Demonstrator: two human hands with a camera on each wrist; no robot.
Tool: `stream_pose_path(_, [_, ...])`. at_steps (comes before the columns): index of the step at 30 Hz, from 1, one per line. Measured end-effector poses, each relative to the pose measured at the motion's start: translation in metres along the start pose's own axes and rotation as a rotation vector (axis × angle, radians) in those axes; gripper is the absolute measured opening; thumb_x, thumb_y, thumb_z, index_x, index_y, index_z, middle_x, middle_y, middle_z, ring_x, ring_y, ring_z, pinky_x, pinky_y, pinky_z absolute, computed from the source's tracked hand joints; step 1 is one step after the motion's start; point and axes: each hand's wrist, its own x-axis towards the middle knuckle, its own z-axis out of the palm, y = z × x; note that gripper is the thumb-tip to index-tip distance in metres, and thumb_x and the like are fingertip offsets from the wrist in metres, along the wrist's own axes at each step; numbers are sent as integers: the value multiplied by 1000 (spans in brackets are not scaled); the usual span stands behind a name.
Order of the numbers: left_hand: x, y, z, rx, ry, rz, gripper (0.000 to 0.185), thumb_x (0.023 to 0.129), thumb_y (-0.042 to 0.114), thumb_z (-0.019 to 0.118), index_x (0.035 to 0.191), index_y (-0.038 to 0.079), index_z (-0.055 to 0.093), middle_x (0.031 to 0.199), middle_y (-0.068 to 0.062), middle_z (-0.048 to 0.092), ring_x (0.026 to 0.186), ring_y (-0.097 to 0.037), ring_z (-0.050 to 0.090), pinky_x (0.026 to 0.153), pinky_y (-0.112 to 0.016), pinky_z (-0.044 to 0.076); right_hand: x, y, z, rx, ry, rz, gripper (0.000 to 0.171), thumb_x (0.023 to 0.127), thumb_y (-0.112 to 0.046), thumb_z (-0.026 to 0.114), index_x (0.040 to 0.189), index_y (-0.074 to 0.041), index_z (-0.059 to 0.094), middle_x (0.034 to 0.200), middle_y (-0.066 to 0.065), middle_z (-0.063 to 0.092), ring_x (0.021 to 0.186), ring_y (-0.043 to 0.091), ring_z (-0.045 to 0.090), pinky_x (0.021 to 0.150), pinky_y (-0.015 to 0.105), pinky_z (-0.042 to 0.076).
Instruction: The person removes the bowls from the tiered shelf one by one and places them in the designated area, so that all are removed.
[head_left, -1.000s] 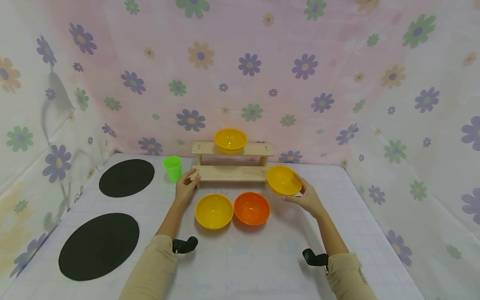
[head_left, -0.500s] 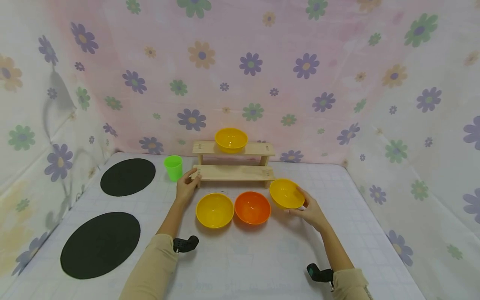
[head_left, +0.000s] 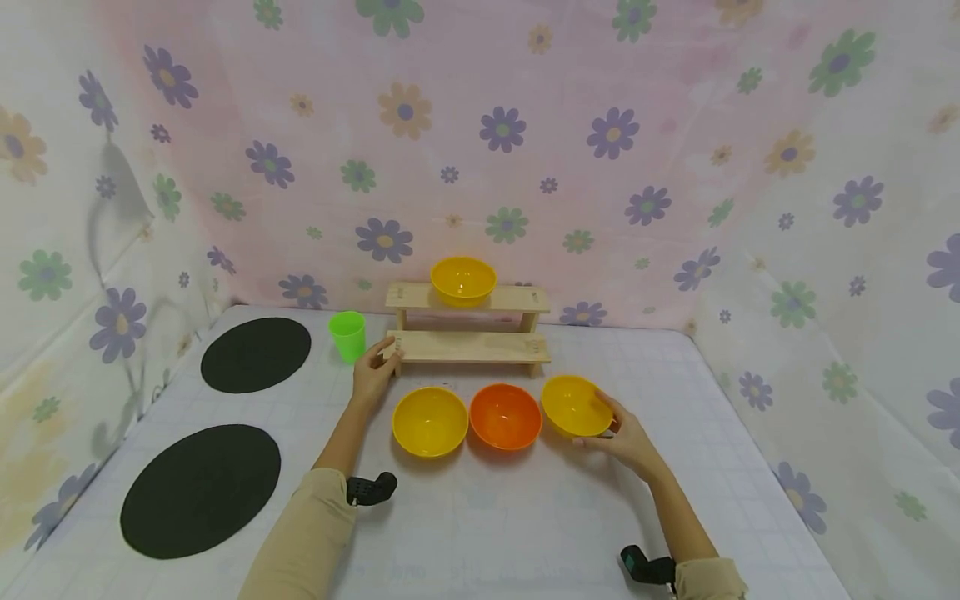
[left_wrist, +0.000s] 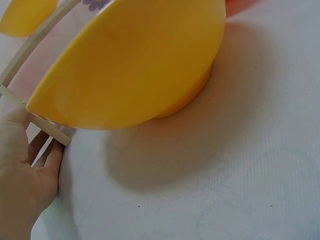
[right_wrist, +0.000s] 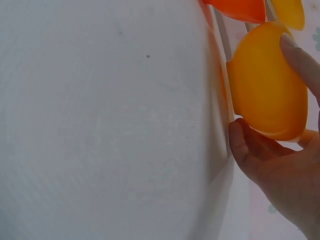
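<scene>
My right hand point(head_left: 626, 437) holds a yellow bowl point(head_left: 576, 405) by its right side, just right of the orange bowl point(head_left: 505, 415). In the right wrist view, the thumb lies on the wall of this yellow bowl point(right_wrist: 270, 80) and the fingers are near its base, close to the white tabletop. My left hand point(head_left: 371, 377) grips the left end of the lower step of a two-step wooden shelf point(head_left: 465, 347). A second yellow bowl stands left of the orange one and partly blocks the left wrist view. The third yellow bowl point(head_left: 462, 282) sits on the top step.
A green cup point(head_left: 348, 335) stands left of the shelf, close to my left hand. Two black ovals point(head_left: 201, 492) lie on the left side of the white table point(head_left: 480, 525). Flower-printed cloth point(head_left: 450, 150) surrounds the back and sides.
My right hand has brought its yellow bowl down and toward me, from beside the lower step's right end to beside the orange bowl. The left hand stays on the shelf.
</scene>
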Motion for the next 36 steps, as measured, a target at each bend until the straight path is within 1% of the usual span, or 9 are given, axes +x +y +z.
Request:
stream_pose_path(4, [1,-1,0,11,3,-2,44,92,20,62,133,6,53,140,-14,47,96,-15,48,69,-11,41,-2,1,3,15,-22,1,95,76,-26,78,148,0,21,151,26,21,131,42,32,103,51,34])
stream_pose_path(6, [1,-1,0,9,1,-3,45,92,20,62,133,6,53,140,-14,47,95,-15,49,68,-11,41,-3,2,3,18,-30,-15,95,77,-24,78,148,1,21,150,27,21,131,43,31,102,52,34])
stream_pose_path(11, [3,-4,0,-1,-8,-6,47,91,22,63,134,7,52,141,-14,46,104,-21,48,71,-11,40,-6,4,3,23,-31,-32,94,75,-22,79,147,0,23,151,25,21,132,42,30,102,51,35])
stream_pose_path(14, [3,-4,-1,-2,-7,-5,47,91,24,63,134,7,52,141,-14,45,106,-22,48,72,-11,40,-6,4,3,24,-31,-29,95,74,-22,80,147,-2,23,151,24,21,133,41,30,103,50,34])
stream_pose_path(17, [3,-4,0,-7,-5,-2,47,91,22,63,134,7,52,141,-14,46,101,-19,48,71,-11,41,-7,3,2,15,-39,-31,95,74,-23,80,148,-3,23,151,23,22,133,41,30,103,50,35])
stream_pose_path(21, [2,-3,1,-16,0,2,45,91,20,63,133,6,53,139,-14,48,93,-14,47,68,-11,41,-6,0,0,-34,-43,-39,97,74,-27,80,148,-6,22,151,22,23,131,41,31,99,51,39])
stream_pose_path(25, [0,-2,1,-11,6,2,44,91,19,63,132,5,53,140,-15,46,92,-13,46,68,-11,41,-4,-3,-4,-78,-33,-56,96,73,-27,79,148,-7,22,151,21,24,129,42,33,97,54,39])
stream_pose_path(31, [1,-2,1,-16,17,3,44,91,19,63,132,4,54,139,-16,47,88,-12,47,65,-12,41,1,-5,-10,-63,-24,-70,93,75,-24,77,148,-5,21,148,25,28,124,45,37,97,59,36])
stream_pose_path(36, [1,-4,1,-18,28,18,44,90,18,64,131,4,55,138,-15,49,86,-10,47,65,-11,41,8,-11,-13,-47,-1,-72,93,77,-25,76,149,-7,20,148,27,28,126,48,34,99,63,30])
